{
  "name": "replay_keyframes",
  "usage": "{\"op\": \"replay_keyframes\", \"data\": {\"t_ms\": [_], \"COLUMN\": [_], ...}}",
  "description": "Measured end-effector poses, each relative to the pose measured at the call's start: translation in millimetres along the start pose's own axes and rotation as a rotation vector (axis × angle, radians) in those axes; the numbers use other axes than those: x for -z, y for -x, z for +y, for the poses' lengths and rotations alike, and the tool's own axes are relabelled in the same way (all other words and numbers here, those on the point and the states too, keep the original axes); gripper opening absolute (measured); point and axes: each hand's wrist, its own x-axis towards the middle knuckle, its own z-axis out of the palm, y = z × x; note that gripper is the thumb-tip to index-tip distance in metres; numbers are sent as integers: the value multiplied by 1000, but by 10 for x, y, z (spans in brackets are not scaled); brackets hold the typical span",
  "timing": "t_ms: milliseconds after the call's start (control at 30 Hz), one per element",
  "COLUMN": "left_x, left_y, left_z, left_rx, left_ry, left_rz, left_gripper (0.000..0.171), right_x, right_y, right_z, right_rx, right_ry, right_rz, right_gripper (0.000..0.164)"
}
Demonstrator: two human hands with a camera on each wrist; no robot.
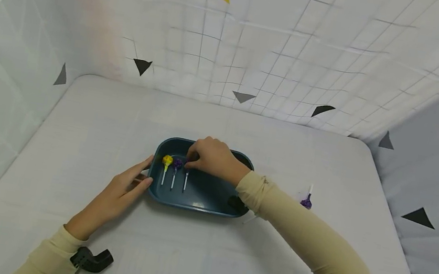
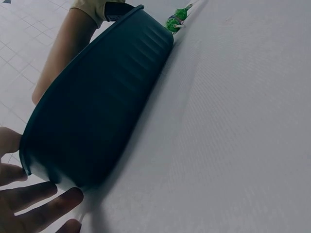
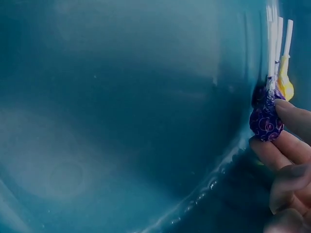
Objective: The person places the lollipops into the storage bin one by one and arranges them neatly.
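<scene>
Head view: third lollipop (image 1: pixel 185 182) has its head mostly hidden behind right grip (image 1: pixel 213 158); right sleeve (image 1: pixel 297 218) covers some of right rim of tray (image 1: pixel 194 209); white stick (image 1: pixel 250 219) pokes out below, other end hidden; dark patch (image 1: pixel 237 203) by sleeve unidentifiable; left wrist: left grip (image 2: pixel 41 212) cut by left edge, tray interior hidden; right wrist: right grip clipped at right edge, yellow lollipop (image 3: pixel 286 88) partly hidden.

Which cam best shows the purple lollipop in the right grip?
Right wrist: the purple lollipop shows large, its wrapped end mostly clear of the right grip. Head: its stick shows, the wrapped end mostly hidden. Left wrist: not visible; the tray wall blocks the inside.
</scene>
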Motion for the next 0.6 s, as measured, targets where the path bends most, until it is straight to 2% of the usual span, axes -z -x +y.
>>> {"op": "replay_keyframes", "data": {"t_ms": [600], "left_x": [7], "left_y": [-7], "left_z": [7], "left_rx": [4], "left_ry": [12], "left_rz": [-4], "left_gripper": [60], "right_x": [-102], "right_y": [-58], "right_z": [-5], "right_rx": [-2], "right_ry": [-3], "right_rz": [-10], "right_gripper": [25]}}
